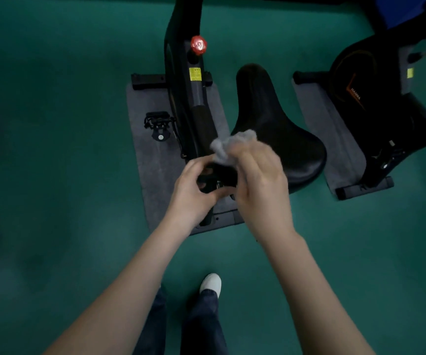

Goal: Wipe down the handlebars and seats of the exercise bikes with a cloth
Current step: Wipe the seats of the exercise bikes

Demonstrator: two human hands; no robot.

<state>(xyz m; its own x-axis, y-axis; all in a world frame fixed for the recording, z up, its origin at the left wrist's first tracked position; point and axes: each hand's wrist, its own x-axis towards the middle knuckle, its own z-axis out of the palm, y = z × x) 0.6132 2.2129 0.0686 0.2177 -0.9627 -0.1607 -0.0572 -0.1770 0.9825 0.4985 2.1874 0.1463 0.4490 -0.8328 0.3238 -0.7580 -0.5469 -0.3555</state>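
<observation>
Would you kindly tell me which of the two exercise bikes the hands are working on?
The centre bike: the right hand holds a grey cloth on its seat; the bike at the right edge stands untouched.

Both my bare forearms reach forward and down, drawing together. My left hand (194, 193) curls its fingers (194, 166) and thumb round a dark fitting (223, 175). My right hand (260, 180), back upward and motion-blurred, holds a bunched cloth (232, 144).

Both forearms (135, 265) bare; dk-blue jeans (204, 326) — one white shoe (211, 282), rounded toe
</observation>
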